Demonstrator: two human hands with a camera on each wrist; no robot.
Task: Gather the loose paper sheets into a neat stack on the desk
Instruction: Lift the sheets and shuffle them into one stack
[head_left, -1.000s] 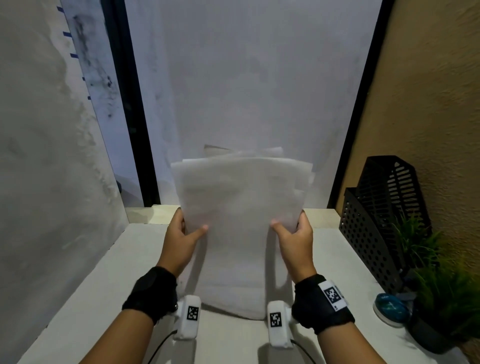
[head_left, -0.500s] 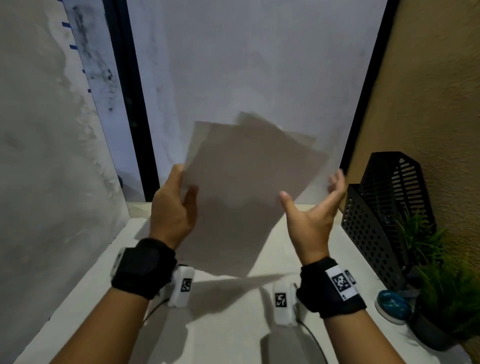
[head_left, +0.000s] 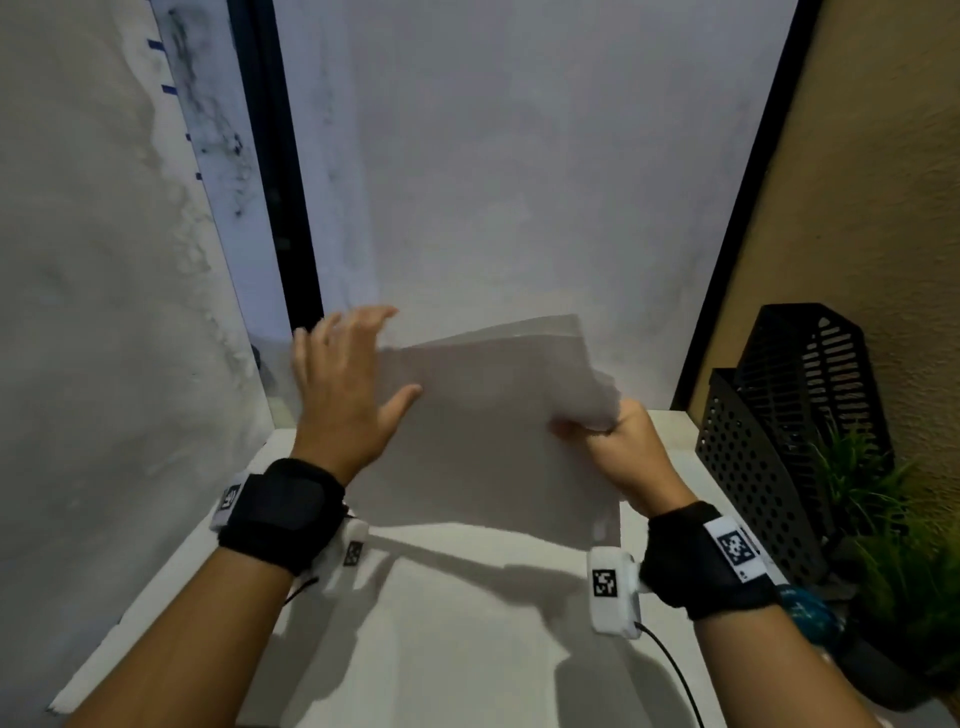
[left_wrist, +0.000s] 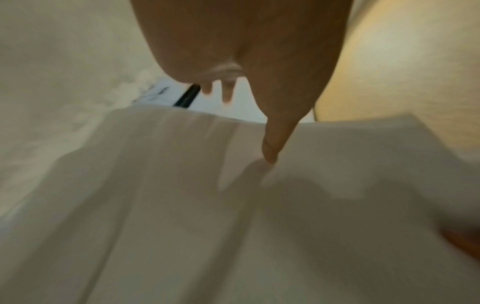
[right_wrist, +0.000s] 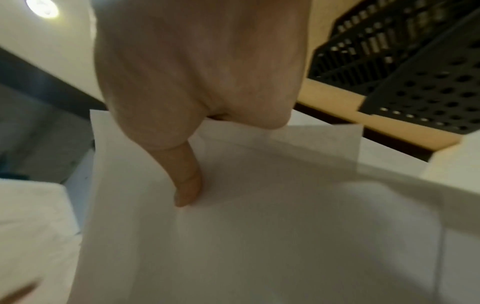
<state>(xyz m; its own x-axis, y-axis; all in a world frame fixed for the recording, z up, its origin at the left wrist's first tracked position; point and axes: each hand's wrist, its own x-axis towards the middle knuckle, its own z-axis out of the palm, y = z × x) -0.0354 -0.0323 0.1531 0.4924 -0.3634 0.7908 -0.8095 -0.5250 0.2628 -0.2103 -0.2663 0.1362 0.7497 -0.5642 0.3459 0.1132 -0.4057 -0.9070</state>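
Paper sheets (head_left: 483, 431), mid-frame above the table (head_left: 467, 623): your right hand (head_left: 618, 447) pinches their right edge, your left hand (head_left: 343, 384) lies open-fingered at their left edge.

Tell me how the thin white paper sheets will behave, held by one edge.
Likely floppy: the thin white paper sheets curl where the right hand pinches them. Probably light, since one hand carries them. Their edges sit uneven, so they may slide apart.
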